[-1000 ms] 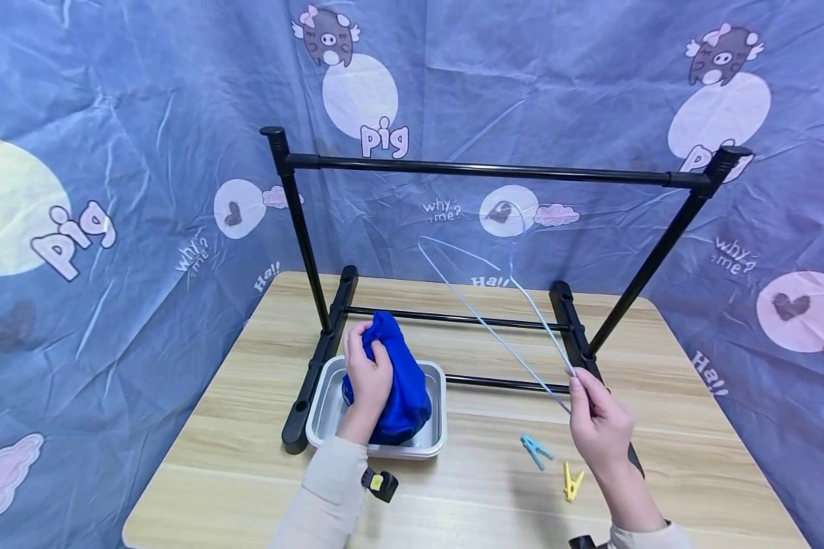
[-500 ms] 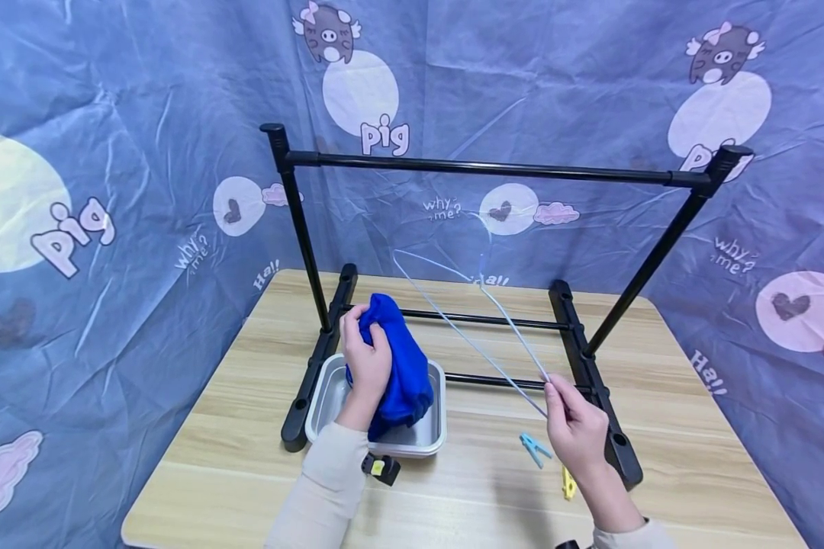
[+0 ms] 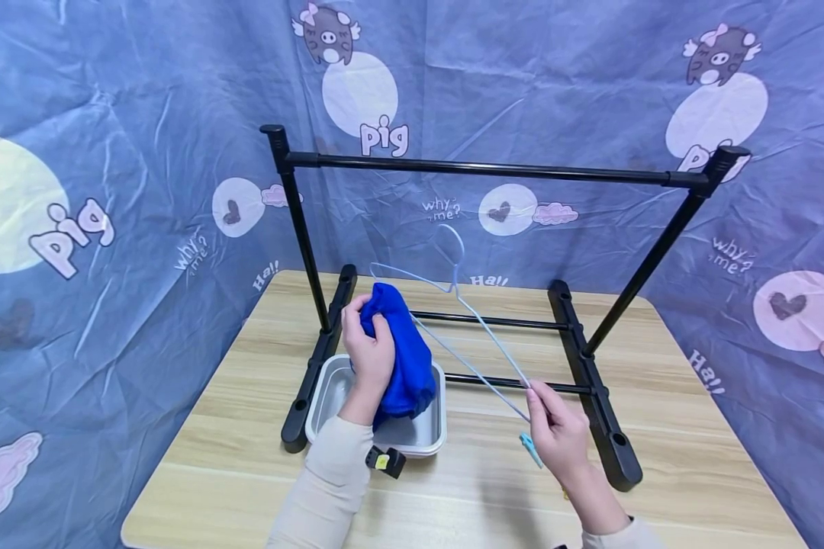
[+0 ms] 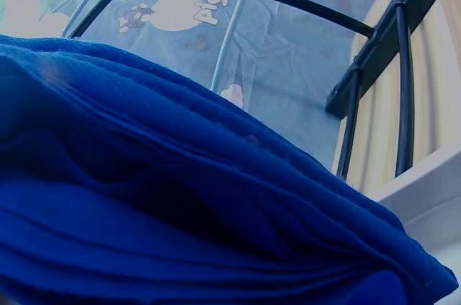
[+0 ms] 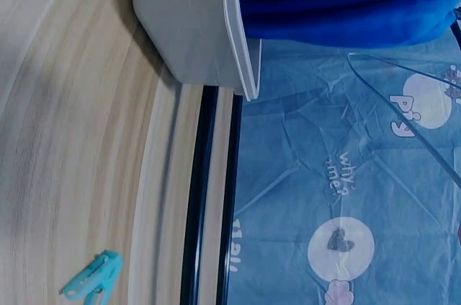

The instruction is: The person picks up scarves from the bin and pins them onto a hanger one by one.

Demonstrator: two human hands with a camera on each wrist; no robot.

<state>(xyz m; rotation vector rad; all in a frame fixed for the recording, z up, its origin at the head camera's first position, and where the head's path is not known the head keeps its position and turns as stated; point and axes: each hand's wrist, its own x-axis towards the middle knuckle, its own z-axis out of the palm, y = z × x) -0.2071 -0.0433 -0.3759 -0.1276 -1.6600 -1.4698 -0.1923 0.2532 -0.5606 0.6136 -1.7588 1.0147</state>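
My left hand (image 3: 371, 343) grips a bunched blue cloth (image 3: 405, 358), thumb across its near side, above a light grey tub (image 3: 442, 427). In the left wrist view the folds of the cloth (image 4: 180, 175) fill most of the picture and hide the fingers. My right hand (image 3: 559, 431) pinches one corner of a light blue wire hanger (image 3: 490, 335), whose hook points up and away. The hanger's far end overlaps the top of the cloth in the head view. In the right wrist view the cloth (image 5: 346, 6) hangs over the tub's rim, and the hand itself is out of sight.
A black rack (image 3: 494, 169) stands behind the hands on the wooden table (image 3: 220, 457), its feet to either side. A turquoise clothespin (image 3: 530, 450) lies beside the right hand. A yellow clothespin (image 3: 566, 494) is almost wholly hidden under that wrist. A patterned blue curtain surrounds the table.
My right hand has moved left with the hanger, bringing its far end to the cloth. My left hand has raised the cloth slightly from the tub. The right forearm now covers the yellow clothespin.
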